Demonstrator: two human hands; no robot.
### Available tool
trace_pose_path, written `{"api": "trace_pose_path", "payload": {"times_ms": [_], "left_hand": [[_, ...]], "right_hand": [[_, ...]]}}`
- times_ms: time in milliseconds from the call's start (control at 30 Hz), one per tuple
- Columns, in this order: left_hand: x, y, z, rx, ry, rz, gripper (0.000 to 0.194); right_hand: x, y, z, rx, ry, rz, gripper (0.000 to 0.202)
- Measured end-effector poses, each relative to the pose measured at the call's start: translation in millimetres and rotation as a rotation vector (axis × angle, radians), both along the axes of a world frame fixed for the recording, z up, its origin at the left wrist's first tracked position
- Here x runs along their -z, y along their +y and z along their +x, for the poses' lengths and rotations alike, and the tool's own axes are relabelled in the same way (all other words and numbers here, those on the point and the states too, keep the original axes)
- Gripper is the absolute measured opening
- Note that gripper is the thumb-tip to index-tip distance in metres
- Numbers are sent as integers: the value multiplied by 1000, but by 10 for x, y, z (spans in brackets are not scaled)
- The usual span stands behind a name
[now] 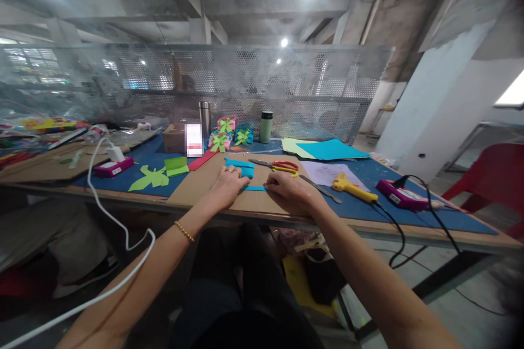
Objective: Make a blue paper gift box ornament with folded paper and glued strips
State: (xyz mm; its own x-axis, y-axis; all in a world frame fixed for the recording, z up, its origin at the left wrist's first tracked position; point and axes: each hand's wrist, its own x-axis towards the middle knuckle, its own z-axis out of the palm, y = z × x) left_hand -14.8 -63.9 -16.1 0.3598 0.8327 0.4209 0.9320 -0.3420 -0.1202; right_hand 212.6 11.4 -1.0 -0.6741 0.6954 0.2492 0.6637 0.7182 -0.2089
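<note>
Fingertips of the bare right hand (289, 186) curled close together at one end of a narrow, flat, bright-blue strip (255, 188), apparently paper or thin felt; cannot tell whether pinching or merely pressing. Fingers of the bare left hand (227, 185) bent over the near side of a folded, bright-blue, flat-sided piece (247, 170), thumb down near the strip's other end; cannot tell whether clamped on anything or just resting. Both blue things on the brown, flat cardboard sheet (198, 182), with the strip closer to the near edge.

To handle the strip well, keep it flat against the cardboard sheet, with light, even tension and no twist (thin stuff, probably quick to crease). Better to line up the edges before pressing hard, and to spare the folded piece any weight from the palm.

Near the far right edge of the cardboard sheet, metal scissors with red and yellow loop handles (285, 166); best minded when sliding the right hand forward. Right of the sheet, a long grey metal tool (323, 191), then a yellow, pistol-shaped glue gun (356, 191), its nozzle best kept clear of the wrist. Left of the sheet, lime-green leaf-shaped cutouts (153, 179).
</note>
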Motion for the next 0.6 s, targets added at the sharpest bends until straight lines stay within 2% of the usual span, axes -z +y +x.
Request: {"api": "trace_pose_path", "payload": {"times_ms": [167, 433, 600], "left_hand": [[28, -76, 72, 13, 92, -80, 38], [49, -98, 58, 41, 131, -64, 47], [35, -76, 35, 33, 168, -96, 47]], "right_hand": [[-50, -111, 8, 11, 37, 6, 8], [-56, -131, 47, 0, 55, -19, 4], [29, -114, 77, 74, 7, 125, 11]]}}
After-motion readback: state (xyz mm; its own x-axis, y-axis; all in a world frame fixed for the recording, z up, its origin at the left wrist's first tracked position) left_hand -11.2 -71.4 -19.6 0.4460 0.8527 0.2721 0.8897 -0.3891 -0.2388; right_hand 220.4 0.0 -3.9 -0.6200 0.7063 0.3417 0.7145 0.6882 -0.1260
